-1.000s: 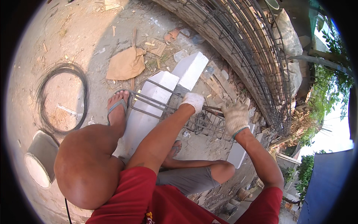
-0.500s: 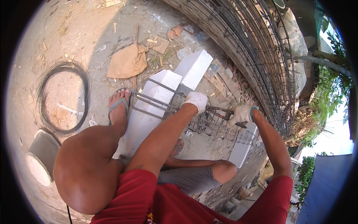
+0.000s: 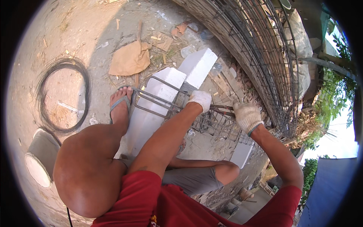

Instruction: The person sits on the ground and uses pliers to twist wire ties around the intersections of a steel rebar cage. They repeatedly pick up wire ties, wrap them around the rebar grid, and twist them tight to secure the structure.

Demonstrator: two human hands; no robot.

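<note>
My left hand (image 3: 200, 100), in a white knit glove, is closed on the rebar cage (image 3: 159, 100); its fingertips are hidden underneath. My right hand (image 3: 247, 116), gloved too, grips the handles of a pair of pincers (image 3: 224, 110). Their head points toward my left hand, over the bars of the cage. The cage is a long frame of dark rods with bent stirrups. It lies across white blocks (image 3: 151, 109), and its left end reaches close to my sandalled foot (image 3: 120, 106).
A coil of thin dark wire (image 3: 87, 94) lies on the dirt at left, with a bucket (image 3: 45, 155) below it. Brown paper (image 3: 130, 58) and wood scraps litter the ground ahead. Stacked rebar cages (image 3: 264, 56) run along the upper right. A blue sheet (image 3: 329, 189) hangs at far right.
My right hand has turned and shifted slightly right, now wrapped over the pincers' handles, and the wrist is lower. The left hand has stayed almost in place on the cage.
</note>
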